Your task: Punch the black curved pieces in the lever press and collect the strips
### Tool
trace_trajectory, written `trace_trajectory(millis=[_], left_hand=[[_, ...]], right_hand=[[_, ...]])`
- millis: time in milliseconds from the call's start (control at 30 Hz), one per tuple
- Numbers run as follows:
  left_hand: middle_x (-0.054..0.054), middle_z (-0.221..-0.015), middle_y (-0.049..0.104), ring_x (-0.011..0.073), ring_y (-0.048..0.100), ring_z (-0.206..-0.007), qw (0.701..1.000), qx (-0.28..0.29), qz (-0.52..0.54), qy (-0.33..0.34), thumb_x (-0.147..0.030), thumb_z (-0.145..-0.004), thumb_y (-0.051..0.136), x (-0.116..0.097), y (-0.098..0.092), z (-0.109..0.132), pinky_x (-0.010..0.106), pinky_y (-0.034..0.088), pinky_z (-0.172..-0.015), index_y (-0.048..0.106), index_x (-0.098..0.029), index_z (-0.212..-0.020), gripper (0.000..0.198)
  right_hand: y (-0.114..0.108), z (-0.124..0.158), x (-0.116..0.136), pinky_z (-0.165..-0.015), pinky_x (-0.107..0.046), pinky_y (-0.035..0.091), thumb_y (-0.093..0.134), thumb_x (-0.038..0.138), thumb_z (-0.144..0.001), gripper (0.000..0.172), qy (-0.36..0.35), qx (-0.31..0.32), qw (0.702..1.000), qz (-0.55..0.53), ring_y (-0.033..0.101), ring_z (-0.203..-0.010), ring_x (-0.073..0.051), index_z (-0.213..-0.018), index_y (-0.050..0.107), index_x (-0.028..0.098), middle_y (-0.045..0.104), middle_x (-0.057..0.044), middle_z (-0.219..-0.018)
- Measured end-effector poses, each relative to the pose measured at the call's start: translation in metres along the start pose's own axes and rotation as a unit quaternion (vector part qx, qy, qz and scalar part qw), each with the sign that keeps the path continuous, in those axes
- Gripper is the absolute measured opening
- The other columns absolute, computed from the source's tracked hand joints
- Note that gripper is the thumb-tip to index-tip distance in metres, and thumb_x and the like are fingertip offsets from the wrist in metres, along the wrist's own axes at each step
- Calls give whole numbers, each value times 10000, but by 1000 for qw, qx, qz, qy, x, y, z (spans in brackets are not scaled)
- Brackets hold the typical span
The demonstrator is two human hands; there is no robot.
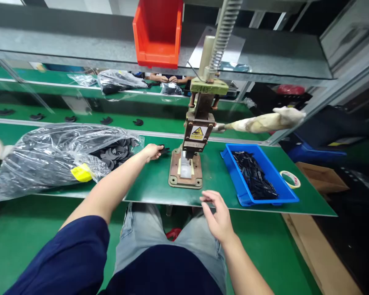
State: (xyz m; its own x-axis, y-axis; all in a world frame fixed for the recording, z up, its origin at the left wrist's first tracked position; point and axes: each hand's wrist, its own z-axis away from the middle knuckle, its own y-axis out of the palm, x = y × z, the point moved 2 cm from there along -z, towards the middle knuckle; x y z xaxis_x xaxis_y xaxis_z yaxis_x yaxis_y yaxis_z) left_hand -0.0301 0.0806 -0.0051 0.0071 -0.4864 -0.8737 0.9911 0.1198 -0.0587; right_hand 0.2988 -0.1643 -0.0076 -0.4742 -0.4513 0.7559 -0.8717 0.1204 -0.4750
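Note:
My left hand (153,152) is closed on a small black plastic part (164,150), just left of the hand press (199,131). Beneath the press's ram, a clear fixture block (185,166) sits on the brown base plate (174,164). My right hand (215,213) hovers by the table's front edge, fingers apart and loosely curved, with nothing visible in it. To the left lies a big clear plastic bag (49,155), its mouth showing many dark curved parts (118,153). On the right, a blue bin (244,190) contains a pile of narrow black pieces (255,174).
The press's wrapped lever (261,122) sticks out to the right above the blue bin. A tape roll (290,179) lies beside that bin. An orange bin (158,57) stands on the overhead shelf (80,39). Several dark parts line the belt behind. Across it, another person's hands (169,78) are visible.

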Motion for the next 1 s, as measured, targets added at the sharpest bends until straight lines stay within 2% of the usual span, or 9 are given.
trace_trajectory(millis=[100,200,333,467,567,667,767,867,1000], left_hand=[[0,-577,615,74,529,-481,999,-14,32,37,-328,-1074,613,-35,24,-36,180,442,-519,600,-156,-902,244],[17,-679,680,71,568,-535,997,-20,51,55,-322,-1106,550,-40,41,-53,186,482,-574,583,-156,-945,234],[24,-690,689,71,539,-519,997,0,35,69,-338,-1030,695,0,42,-41,192,445,-538,579,-157,-876,264],[10,-619,629,88,527,-495,994,31,4,100,-525,-977,735,41,22,-7,204,412,-495,600,-168,-797,422],[21,-604,608,107,533,-495,989,64,-45,129,-650,-958,681,66,7,22,224,413,-482,627,-168,-760,523],[30,-680,648,122,574,-565,983,69,-60,159,-666,-934,677,91,-6,51,232,450,-532,654,-170,-829,507],[36,-801,693,138,616,-670,978,28,-51,201,-646,-905,710,115,-18,77,250,502,-634,650,-185,-918,465],[36,-884,698,163,652,-785,969,-24,-54,239,-608,-917,708,132,-29,99,278,537,-744,646,-204,-979,413],[45,-963,713,194,687,-867,959,-49,-101,259,-539,-937,706,139,-34,121,319,562,-843,665,-220,-1062,345]], right_hand=[[-8,2,1,-886,-434,706,621,299,-974,345,-2,-2,1000,24,769,-1003,-217,-1317,661,309,712,-95,-1194],[-28,2,-4,-907,-461,698,639,328,-963,323,7,-12,998,60,766,-1024,-237,-1282,689,311,735,-95,-1170],[-85,-12,-27,-998,-488,649,618,409,-971,222,51,-41,990,127,747,-1084,-258,-1120,738,296,761,-88,-1126],[-156,-53,-75,-1084,-476,595,464,512,-1022,404,142,-44,964,222,733,-1133,-252,-1227,699,255,744,-132,-1250],[-188,-88,-120,-1006,-463,610,646,553,-907,508,224,47,928,294,744,-1013,-256,-1261,700,192,763,-158,-1190],[-190,-107,-156,-891,-395,628,821,533,-793,556,289,163,882,335,724,-882,-196,-1187,718,154,773,-122,-1074],[-178,-109,-176,-896,-365,631,724,521,-932,447,324,248,840,358,701,-932,-145,-1184,687,153,740,-64,-1078],[-168,-104,-182,-950,-378,630,643,510,-996,411,331,285,817,375,690,-1053,-152,-1217,668,165,710,-67,-1177],[-167,-100,-179,-976,-390,628,648,498,-995,399,331,288,815,379,687,-1085,-161,-1221,670,171,706,-74,-1208]])
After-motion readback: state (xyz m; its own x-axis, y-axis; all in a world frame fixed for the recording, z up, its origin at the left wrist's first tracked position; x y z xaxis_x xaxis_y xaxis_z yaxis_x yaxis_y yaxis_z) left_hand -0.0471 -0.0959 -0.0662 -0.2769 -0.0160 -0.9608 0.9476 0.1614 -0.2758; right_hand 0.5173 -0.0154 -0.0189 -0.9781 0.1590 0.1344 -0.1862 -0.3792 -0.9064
